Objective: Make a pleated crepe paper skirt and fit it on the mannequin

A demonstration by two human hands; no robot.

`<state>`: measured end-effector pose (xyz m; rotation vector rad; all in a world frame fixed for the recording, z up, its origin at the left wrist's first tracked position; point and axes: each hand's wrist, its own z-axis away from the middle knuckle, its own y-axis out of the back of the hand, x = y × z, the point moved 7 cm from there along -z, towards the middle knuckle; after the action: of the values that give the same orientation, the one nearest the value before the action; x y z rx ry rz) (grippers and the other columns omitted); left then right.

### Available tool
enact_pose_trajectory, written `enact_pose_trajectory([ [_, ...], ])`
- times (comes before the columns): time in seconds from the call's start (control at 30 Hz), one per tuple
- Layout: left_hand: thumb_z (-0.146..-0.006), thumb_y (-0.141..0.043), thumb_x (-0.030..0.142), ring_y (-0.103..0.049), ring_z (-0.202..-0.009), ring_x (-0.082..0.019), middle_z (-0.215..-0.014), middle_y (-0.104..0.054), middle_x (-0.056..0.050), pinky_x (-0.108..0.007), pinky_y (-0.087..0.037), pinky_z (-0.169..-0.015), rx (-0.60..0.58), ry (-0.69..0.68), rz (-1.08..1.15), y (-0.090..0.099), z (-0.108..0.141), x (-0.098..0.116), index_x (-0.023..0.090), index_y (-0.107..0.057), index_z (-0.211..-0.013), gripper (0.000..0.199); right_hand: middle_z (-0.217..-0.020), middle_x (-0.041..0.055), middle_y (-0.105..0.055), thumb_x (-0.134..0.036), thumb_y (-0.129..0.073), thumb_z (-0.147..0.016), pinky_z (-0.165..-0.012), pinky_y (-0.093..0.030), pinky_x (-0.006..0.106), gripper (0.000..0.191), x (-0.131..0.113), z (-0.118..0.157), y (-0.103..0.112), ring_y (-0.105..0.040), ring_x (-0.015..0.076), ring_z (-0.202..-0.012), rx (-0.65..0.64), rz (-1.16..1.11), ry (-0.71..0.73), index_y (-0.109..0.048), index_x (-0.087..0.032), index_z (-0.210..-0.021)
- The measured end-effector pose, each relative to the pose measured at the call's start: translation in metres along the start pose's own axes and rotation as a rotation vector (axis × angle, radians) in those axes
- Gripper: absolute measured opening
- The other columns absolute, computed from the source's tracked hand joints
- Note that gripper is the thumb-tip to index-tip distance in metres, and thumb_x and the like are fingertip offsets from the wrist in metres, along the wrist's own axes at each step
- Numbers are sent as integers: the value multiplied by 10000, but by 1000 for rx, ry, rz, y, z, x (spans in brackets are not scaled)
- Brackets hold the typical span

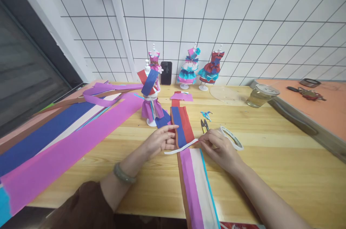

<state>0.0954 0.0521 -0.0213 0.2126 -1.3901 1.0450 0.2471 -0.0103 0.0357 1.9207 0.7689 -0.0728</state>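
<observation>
My right hand (217,146) pinches one end of a narrow white strip (180,149), which stretches left over layered crepe paper. Beside the blue and red paper piece (183,124), my left hand (161,139) has its fingers spread, with the index fingertip at the blue edge. Below the strip, a long striped length in brown, purple, white and turquoise (198,185) runs toward the near table edge. Small scissors (204,126) and a roll of white tape (233,139) lie by my right hand. A mini dress form (151,108) with a purple skirt stands behind my left hand.
Long paper strips (81,139) cover the left side. At the back stand a pink dress form (154,58), a phone (166,73), a turquoise-skirted form (188,68) and a red-dressed form (213,67). A lidded cup (261,96) is at the right, near an orange surface (310,113) with keys.
</observation>
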Motion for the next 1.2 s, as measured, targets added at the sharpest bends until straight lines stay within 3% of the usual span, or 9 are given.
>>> enact_pose_trajectory([
  [0.13,-771,-532,332,-633,-732,-174,-916,-617,-111,-378,-476,-745,-10,84,29,-7,-6,4,163,-505,-1086,358,-697,36,-575,-190,-458,-833,-645,-367,289,136,-1,1,1,-528,146,-664,-26,26,13,-588,-186,-792],
  [0.3,-666,-659,209,-618,-761,-150,-911,-636,-101,-326,-472,-762,159,45,-176,-2,-29,10,121,-576,-980,336,-677,33,-583,-191,-448,-838,-653,-357,287,144,0,1,2,-525,141,-650,-23,50,27,-579,-185,-780],
  [0.4,-659,-651,191,-609,-762,-144,-905,-648,-86,-318,-465,-762,219,-84,-317,-4,-45,24,127,-601,-964,315,-664,33,-580,-195,-445,-838,-647,-353,286,152,0,0,2,-517,142,-638,-31,73,4,-578,-181,-765],
  [0.53,-668,-639,225,-586,-831,-137,-932,-650,-68,-274,-438,-803,216,-383,-435,-10,-53,55,129,-620,-968,316,-723,39,-601,-194,-444,-841,-673,-354,294,138,2,0,-1,-529,151,-680,-54,70,-26,-581,-181,-822],
  [0.6,-669,-637,263,-585,-823,-139,-922,-654,-56,-268,-444,-785,219,-457,-467,-8,-54,63,137,-613,-1000,355,-750,42,-613,-198,-440,-846,-686,-357,298,142,3,0,-3,-540,156,-705,-60,76,-28,-582,-184,-854],
  [0.87,-680,-615,237,-585,-864,-172,-1049,-611,-76,-309,-462,-789,225,-381,-777,22,-66,41,149,-565,-1083,416,-774,44,-642,-216,-430,-856,-711,-380,289,172,7,-1,-17,-583,153,-735,-139,90,-50,-601,-194,-848],
  [1.0,-692,-601,180,-543,-939,-188,-1070,-573,-76,-333,-432,-835,282,-477,-1162,14,-49,44,192,-525,-1129,444,-779,50,-650,-229,-423,-860,-715,-394,289,190,8,0,-18,-594,154,-743,-152,70,-45,-609,-190,-848],
  [1.1,-733,-570,209,-477,-1008,-214,-1035,-539,-80,-382,-382,-877,345,-630,-1436,-9,-22,53,186,-498,-1138,413,-781,48,-652,-228,-425,-857,-709,-397,297,187,11,1,-17,-594,156,-731,-163,62,-50,-607,-187,-837],
  [1.2,-779,-521,280,-479,-930,-200,-958,-524,-69,-360,-402,-814,287,-665,-1581,-30,1,49,182,-517,-1079,316,-761,45,-651,-228,-423,-856,-695,-398,298,190,12,1,-17,-590,153,-706,-167,57,-53,-606,-184,-829],
])
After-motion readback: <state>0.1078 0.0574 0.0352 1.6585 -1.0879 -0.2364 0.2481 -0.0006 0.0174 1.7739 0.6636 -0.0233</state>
